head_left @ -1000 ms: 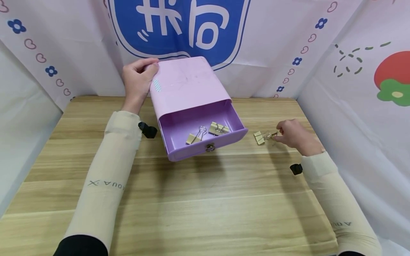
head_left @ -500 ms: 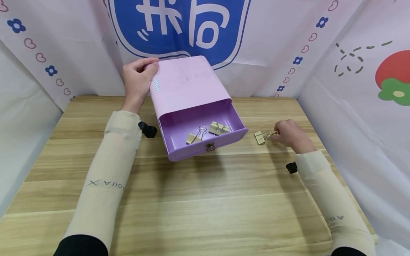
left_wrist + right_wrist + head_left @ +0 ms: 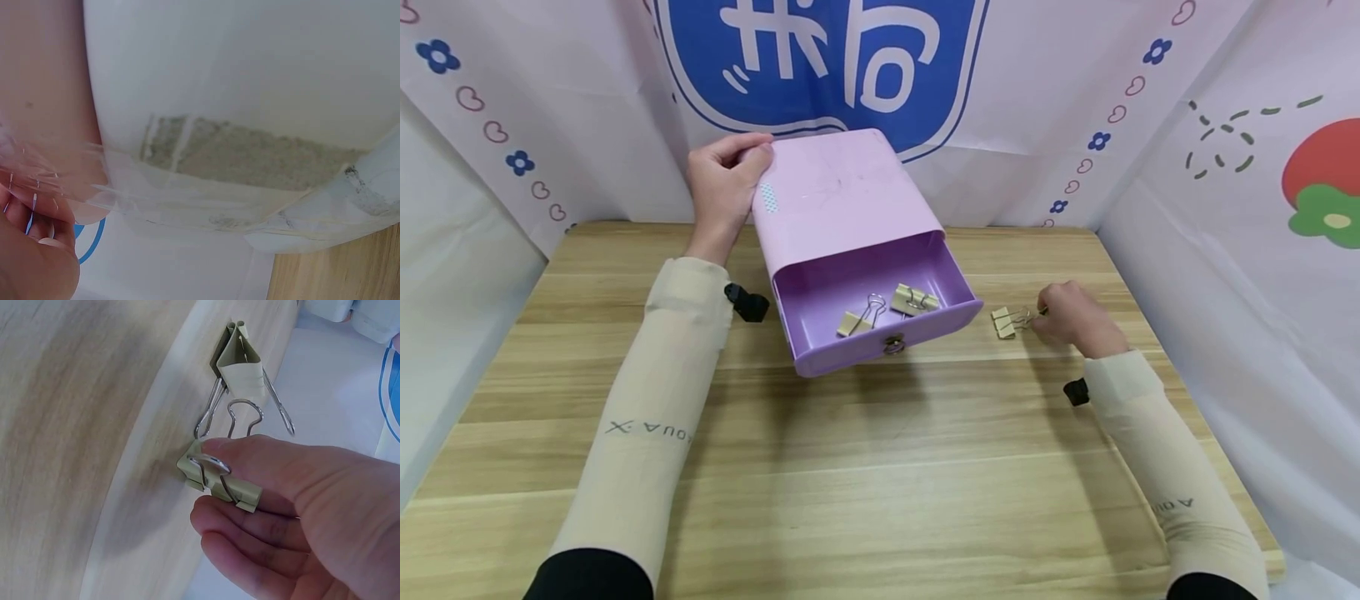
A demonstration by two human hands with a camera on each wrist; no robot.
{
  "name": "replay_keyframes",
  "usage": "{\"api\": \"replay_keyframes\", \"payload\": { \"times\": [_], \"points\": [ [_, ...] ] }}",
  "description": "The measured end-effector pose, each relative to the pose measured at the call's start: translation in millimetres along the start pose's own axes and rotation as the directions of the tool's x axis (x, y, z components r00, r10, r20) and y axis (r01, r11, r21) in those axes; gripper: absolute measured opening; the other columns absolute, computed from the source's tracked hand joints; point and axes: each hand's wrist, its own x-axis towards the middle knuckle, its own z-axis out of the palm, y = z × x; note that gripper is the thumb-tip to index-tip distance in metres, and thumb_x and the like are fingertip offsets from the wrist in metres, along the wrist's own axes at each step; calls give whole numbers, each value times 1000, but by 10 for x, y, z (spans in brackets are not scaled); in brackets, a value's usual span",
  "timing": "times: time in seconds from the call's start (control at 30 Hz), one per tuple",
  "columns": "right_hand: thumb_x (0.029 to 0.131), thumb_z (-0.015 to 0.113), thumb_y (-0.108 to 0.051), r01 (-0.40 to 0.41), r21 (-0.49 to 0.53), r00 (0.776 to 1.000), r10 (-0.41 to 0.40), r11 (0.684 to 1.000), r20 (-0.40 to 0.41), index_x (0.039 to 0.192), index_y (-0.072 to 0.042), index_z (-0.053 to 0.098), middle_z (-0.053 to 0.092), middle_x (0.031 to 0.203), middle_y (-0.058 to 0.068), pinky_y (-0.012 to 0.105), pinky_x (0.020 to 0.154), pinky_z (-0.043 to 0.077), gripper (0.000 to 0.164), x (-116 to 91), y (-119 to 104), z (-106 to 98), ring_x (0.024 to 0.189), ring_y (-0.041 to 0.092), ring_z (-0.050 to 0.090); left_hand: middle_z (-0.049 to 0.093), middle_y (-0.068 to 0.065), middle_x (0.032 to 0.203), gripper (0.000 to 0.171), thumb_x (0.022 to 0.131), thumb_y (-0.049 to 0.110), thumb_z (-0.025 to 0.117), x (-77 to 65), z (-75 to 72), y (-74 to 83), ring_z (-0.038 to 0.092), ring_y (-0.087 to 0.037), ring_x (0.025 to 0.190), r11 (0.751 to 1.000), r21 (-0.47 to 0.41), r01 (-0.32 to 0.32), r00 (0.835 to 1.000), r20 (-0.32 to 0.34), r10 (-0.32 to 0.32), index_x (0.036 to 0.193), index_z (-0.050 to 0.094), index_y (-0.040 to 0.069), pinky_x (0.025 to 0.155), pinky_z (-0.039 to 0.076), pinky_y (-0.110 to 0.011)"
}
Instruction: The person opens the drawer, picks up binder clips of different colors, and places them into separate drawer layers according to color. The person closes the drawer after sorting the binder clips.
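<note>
Two pale gold metal binder clips (image 3: pixel 887 310) already lie in the open drawer of the pink plastic box (image 3: pixel 842 200), which the left hand (image 3: pixel 722 187) grips by its back corner. The right hand (image 3: pixel 294 512) pinches one of two binder clips on the wooden worktop (image 3: pixel 880 467); its neighbour (image 3: pixel 240 359) waits beside it

The drawer box (image 3: pixel 842 196) looks like smooth lilac plastic with a soft sheen and fine scuffs on top. The table (image 3: pixel 865 467) beneath it is matt pale wood-grain. Right of the box, the binder clips (image 3: pixel 1004 322) have matt beige painted bodies and shiny wire handles. Both sleeves (image 3: pixel 647 417) are matt cream cloth.
</note>
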Motion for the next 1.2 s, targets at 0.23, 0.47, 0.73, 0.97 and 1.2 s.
{"api": "replay_keyframes", "payload": {
  "times": [0.23,0.47,0.73,0.97,1.2],
  "points": [
    [91,78,-15,-13,24,1000,13,1000,24,93,0,77,75,94,18,45,73,55,15,8,16,-39,76,26,65,75,7,98,23,95,18,75,16,-4,-18,60,-9,89,1000,2,9,1000,2,-9,113,82,5,77,46,-23],
    [92,79,-18,-29,29,999,28,999,31,92,-1,77,74,94,18,42,69,54,17,-3,58,-83,76,25,65,74,9,97,22,95,18,76,55,-5,-71,60,-9,89,1000,-5,10,1000,0,-10,112,82,6,77,45,-23],
    [92,79,-17,-26,18,1000,26,999,12,95,1,77,75,100,22,44,71,54,19,-39,108,-159,77,27,64,74,8,97,22,95,18,76,29,-5,-40,59,-9,90,1000,1,9,1000,0,-9,113,82,6,78,46,-23],
    [90,79,-16,9,1,998,-9,1000,-61,91,2,77,75,91,19,46,72,54,19,-76,115,-258,74,27,62,74,8,97,22,95,17,75,-3,-3,5,59,-10,91,1000,-4,12,1000,3,-12,113,82,5,79,46,-23],
    [91,79,-15,35,19,992,-32,999,-122,95,4,77,76,94,22,47,72,56,20,-147,66,-390,73,26,64,74,8,97,22,95,16,75,-15,-3,19,60,-10,90,1000,-6,8,1000,2,-8,112,82,5,78,46,-23]
  ]
}}
